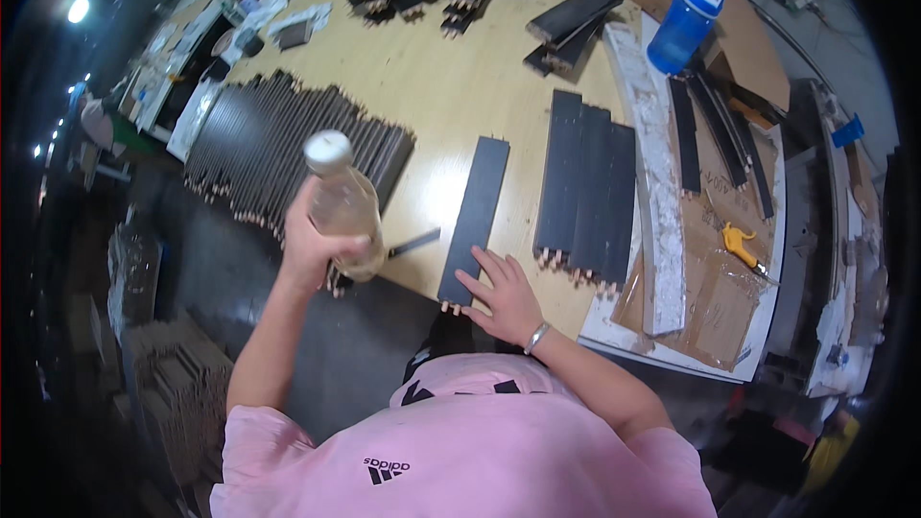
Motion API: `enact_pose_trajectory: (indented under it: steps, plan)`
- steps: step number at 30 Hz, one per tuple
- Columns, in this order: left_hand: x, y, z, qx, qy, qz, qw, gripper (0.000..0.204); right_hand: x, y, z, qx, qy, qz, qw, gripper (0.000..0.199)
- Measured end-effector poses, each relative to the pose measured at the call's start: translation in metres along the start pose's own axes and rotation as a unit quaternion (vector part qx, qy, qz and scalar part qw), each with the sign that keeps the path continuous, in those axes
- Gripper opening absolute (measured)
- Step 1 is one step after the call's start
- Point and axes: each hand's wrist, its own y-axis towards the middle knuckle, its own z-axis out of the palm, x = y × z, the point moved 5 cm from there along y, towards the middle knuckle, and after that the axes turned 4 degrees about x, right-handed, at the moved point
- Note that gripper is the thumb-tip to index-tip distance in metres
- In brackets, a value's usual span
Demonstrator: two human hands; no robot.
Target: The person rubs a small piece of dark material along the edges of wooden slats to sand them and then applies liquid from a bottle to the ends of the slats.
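Two hands are at work near the front edge of the worktop (441,86). The fingers (338,247) of the left hand (312,249) are clamped around the lower body of a clear plastic bottle (343,201), which is lifted off the worktop over its front left edge. The bottle is tilted, its long axis running from the palm up and slightly left, its white cap (328,149) pointing away from the person. The left forearm rises steeply from the elbow, bent, with the wrist cocked.

The right hand (504,293) lies flat, palm down, fingers (480,269) spread apart and pressing on the near end of a single dark slat (475,216). That slat is a long, thin, matte black board; its long axis runs from the front edge away toward the far side, leaning a little right. Small pale wooden pegs show at its near end, by the front edge. A metal bracelet (537,336) circles the right wrist, and the forearm comes in from the lower right.

Just right of the slat, apart from it, lies a group of black boards (587,187) side by side, also with pegs at their near ends. Toward the left edge a dense row of dark slats (288,149) lies packed together. A long white foam strip (652,173) runs along the right edge, and a blue jug (684,24) stands near the far right corner.
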Motion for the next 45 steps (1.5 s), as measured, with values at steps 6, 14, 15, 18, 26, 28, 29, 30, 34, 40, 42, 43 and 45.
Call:
enact_pose_trajectory:
  steps: [6, 14, 15, 18, 26, 28, 29, 30, 34, 40, 42, 43, 45]
  plan:
    - [0.062, -0.128, 0.039, -0.048, 0.115, -0.114, 0.986, 0.079, 0.001, 0.003, -0.002, -0.005, 0.027, -0.035, 0.999, 0.062]
    - [0.081, -0.175, 0.07, -0.054, 0.37, -0.23, 0.898, 0.073, -0.003, 0.011, 0.01, -0.003, -0.057, -0.046, 0.997, 0.057]
    - [0.082, -0.176, 0.07, -0.054, 0.392, -0.241, 0.886, 0.073, -0.001, 0.01, 0.012, 0.0, -0.057, -0.047, 0.997, 0.057]
    - [0.087, -0.176, 0.07, -0.05, 0.468, -0.186, 0.863, 0.079, -0.002, 0.01, 0.011, -0.003, -0.064, -0.04, 0.997, 0.057]
    - [0.09, -0.168, 0.066, -0.008, 0.528, -0.139, 0.838, 0.073, -0.004, 0.011, 0.013, -0.006, -0.049, -0.04, 0.998, 0.059]
    - [0.088, -0.166, 0.068, -0.002, 0.536, -0.135, 0.833, 0.072, -0.005, 0.011, 0.012, -0.01, -0.051, -0.038, 0.998, 0.058]
    - [0.086, -0.164, 0.069, -0.004, 0.536, -0.128, 0.835, 0.071, -0.005, 0.011, 0.011, -0.014, -0.052, -0.039, 0.998, 0.056]
    - [0.084, -0.164, 0.07, -0.006, 0.535, -0.121, 0.836, 0.069, -0.005, 0.011, 0.012, -0.013, -0.051, -0.037, 0.998, 0.056]
    - [0.079, -0.161, 0.07, 0.0, 0.549, -0.109, 0.829, 0.06, -0.005, 0.012, 0.012, -0.013, -0.047, -0.036, 0.998, 0.056]
    - [0.078, -0.163, 0.067, 0.004, 0.566, -0.113, 0.817, 0.065, -0.005, 0.011, 0.013, -0.012, -0.055, -0.037, 0.998, 0.056]
    - [0.079, -0.166, 0.068, 0.009, 0.563, -0.113, 0.819, 0.065, -0.005, 0.011, 0.013, -0.009, -0.058, -0.038, 0.998, 0.056]
    - [0.079, -0.167, 0.068, 0.009, 0.563, -0.113, 0.819, 0.065, -0.005, 0.011, 0.013, -0.01, -0.057, -0.037, 0.998, 0.056]
    - [0.079, -0.17, 0.068, 0.007, 0.555, -0.137, 0.82, 0.065, -0.005, 0.01, 0.012, -0.01, -0.057, -0.037, 0.998, 0.056]
